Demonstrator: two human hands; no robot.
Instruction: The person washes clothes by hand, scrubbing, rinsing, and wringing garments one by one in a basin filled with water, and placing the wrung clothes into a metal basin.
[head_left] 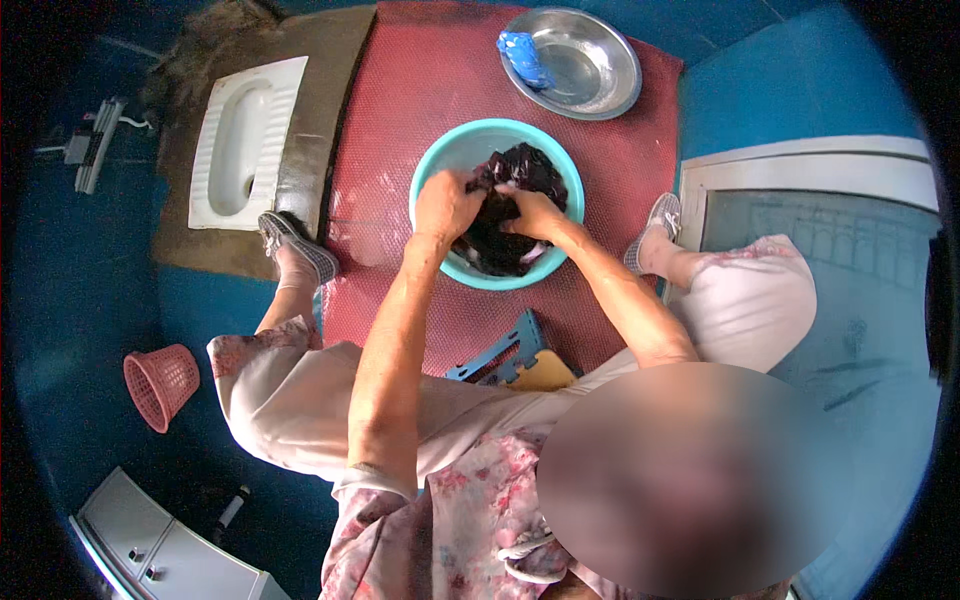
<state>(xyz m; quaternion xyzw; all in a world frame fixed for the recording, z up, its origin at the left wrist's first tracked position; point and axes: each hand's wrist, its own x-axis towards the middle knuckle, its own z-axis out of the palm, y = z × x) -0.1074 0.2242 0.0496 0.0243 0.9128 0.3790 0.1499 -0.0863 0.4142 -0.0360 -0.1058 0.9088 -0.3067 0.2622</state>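
Observation:
Between my feet stands a round turquoise basin (423,170) with a bunched, wet-looking dark cloth (535,170) in it. At the basin's left side my left hand (447,206) is closed on a fold of the dark cloth, its fingertips buried in it. From the right, my right hand (535,215) reaches over the rim and grips the same cloth near the middle, thumb toward the left hand. A small pale patch shows at the cloth's lower right edge. The cloth's exact kind cannot be made out.
A metal basin (600,75) with a blue packet (524,58) stands at the far right of the red mat (380,110). A squat toilet (245,140) lies left. A blue plastic stool (500,352) is near me, a pink basket (162,386) lower left, a door (820,215) right.

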